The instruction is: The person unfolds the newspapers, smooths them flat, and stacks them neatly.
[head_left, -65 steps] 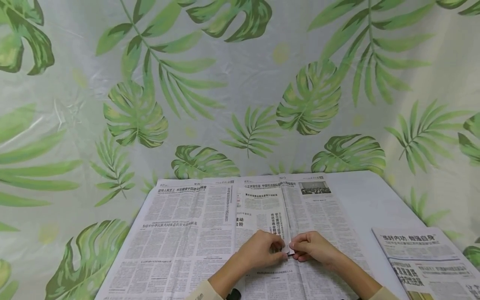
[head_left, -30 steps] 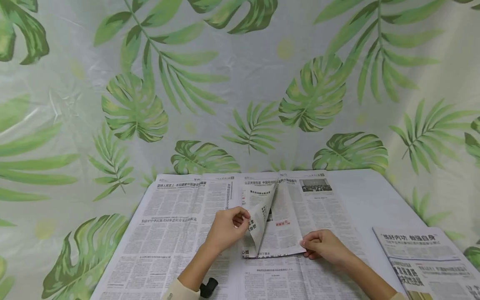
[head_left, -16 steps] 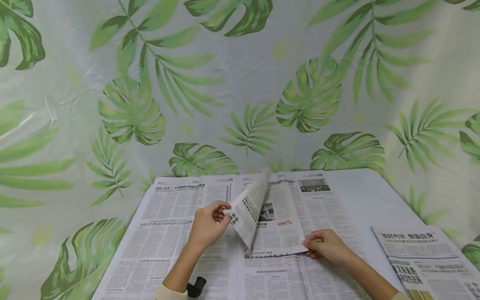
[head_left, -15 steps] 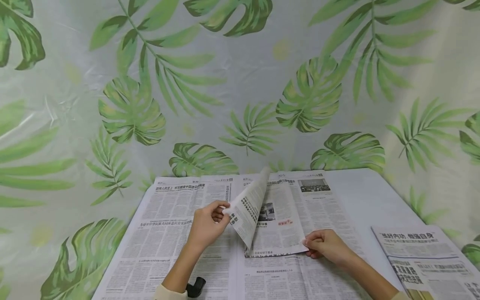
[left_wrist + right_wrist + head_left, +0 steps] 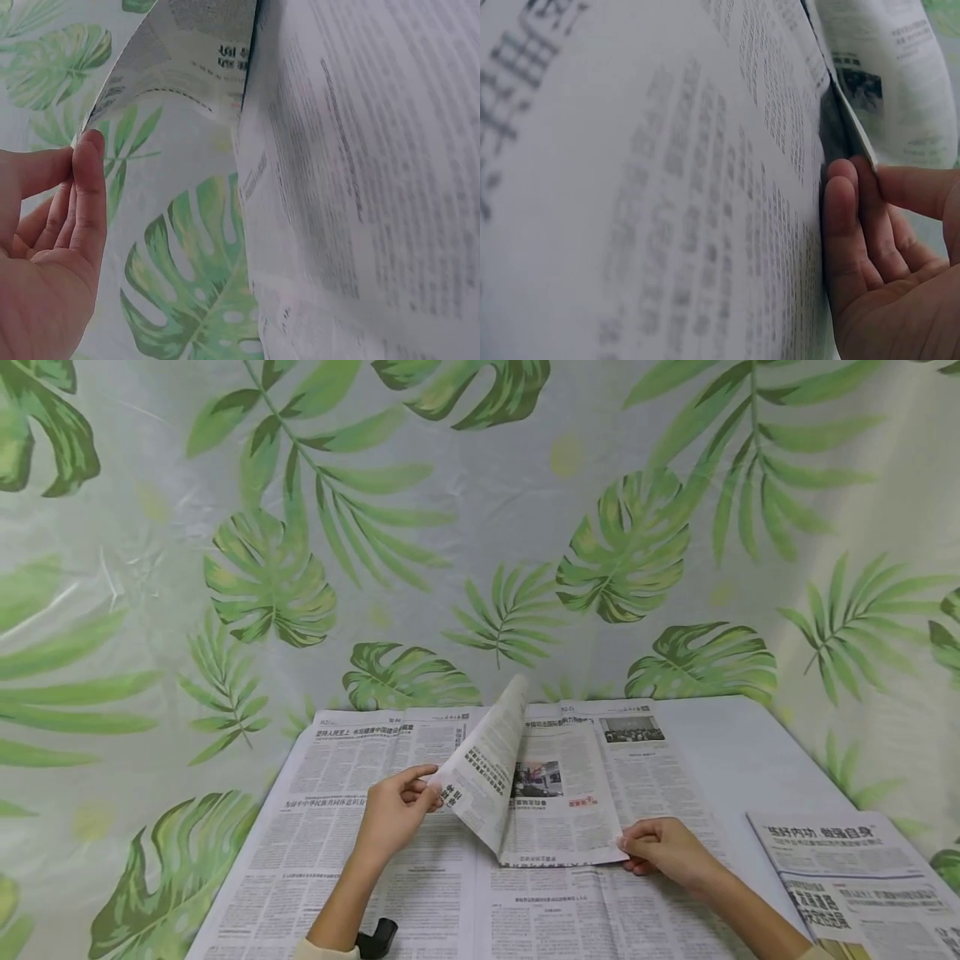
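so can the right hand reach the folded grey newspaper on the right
Probably yes: nothing visible stands between the right hand and that newspaper, though first it should release the grey printed paper sheet it pinches.

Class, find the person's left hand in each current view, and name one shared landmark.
Head: left hand, left of centre, below mid-height, pinching the held newspaper.
Left wrist: left edge, mostly lower half.
Right wrist: not in it; the right hand shows.
Shared landmark: the held newspaper, in all three.

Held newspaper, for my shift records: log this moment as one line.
held newspaper: partly open; left hand: pinches raised flap; right hand: pinches near-right corner; spread newspaper: underneath
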The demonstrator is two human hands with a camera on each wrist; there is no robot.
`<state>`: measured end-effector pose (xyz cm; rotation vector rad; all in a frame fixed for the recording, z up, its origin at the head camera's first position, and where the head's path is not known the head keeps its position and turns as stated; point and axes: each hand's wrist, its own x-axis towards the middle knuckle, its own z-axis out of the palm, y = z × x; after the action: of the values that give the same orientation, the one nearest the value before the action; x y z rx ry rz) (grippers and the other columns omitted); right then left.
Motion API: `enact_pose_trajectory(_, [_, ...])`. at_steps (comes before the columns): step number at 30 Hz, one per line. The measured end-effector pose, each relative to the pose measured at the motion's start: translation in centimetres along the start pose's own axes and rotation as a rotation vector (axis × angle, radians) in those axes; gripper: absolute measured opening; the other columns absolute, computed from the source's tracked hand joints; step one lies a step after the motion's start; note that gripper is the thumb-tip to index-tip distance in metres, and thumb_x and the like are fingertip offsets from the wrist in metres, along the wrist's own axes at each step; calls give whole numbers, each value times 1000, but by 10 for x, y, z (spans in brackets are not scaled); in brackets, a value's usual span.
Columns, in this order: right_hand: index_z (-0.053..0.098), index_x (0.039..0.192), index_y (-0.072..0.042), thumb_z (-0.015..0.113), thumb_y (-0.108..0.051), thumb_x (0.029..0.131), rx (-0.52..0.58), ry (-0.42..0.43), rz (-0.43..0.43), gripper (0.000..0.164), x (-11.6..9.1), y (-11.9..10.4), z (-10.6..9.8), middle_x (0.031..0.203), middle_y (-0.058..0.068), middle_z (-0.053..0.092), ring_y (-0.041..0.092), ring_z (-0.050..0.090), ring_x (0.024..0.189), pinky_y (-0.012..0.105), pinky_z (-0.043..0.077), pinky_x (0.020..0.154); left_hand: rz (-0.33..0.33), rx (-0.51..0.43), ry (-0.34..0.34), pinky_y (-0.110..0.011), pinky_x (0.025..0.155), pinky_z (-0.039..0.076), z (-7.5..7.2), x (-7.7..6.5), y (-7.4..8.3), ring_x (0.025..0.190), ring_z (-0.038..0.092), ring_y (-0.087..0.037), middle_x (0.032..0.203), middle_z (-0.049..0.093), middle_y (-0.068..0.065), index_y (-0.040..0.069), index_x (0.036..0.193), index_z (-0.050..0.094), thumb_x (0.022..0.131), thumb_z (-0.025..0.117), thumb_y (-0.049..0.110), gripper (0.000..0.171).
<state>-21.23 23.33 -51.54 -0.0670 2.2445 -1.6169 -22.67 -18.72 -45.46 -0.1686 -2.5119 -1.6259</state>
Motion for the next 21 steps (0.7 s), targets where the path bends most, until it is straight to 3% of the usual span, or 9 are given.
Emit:
enact_pose_trajectory(8, [70,108,10,69,-15,99,-38,55,52,27,1,2,-4,81,5,75,14,70,72,27,60,65,-79,54,0,-28,66,61,-14,-8,-12,76,77,-26,85,77,-4,1,122,72,93,77,13,32])
enact_pose_trajectory(12, [69,109,10,70,-16,99,-25,49,56,28,0,3,-7,82,5,76,14,71,73,28,60,65,-135,41,7,-31,69,62,-18,-13,-16,75,77,-24,84,77,-5,-2,116,72,93,77,14,29])
enact_pose_trajectory(18, [69,109,10,71,-18,99,-16,34,62,29,-1,2,-8,81,4,75,14,71,73,28,60,65,-206,49,5,-40,72,63,-26,-19,-22,73,77,-28,76,76,-3,5,98,77,94,76,21,16])
enact_pose_trajectory(21, [69,109,9,70,-18,99,-21,29,62,29,-1,2,-8,80,4,75,14,70,73,27,60,64,-230,84,3,-38,69,63,-31,-22,-27,71,77,-27,74,76,-3,6,93,77,94,77,23,17])
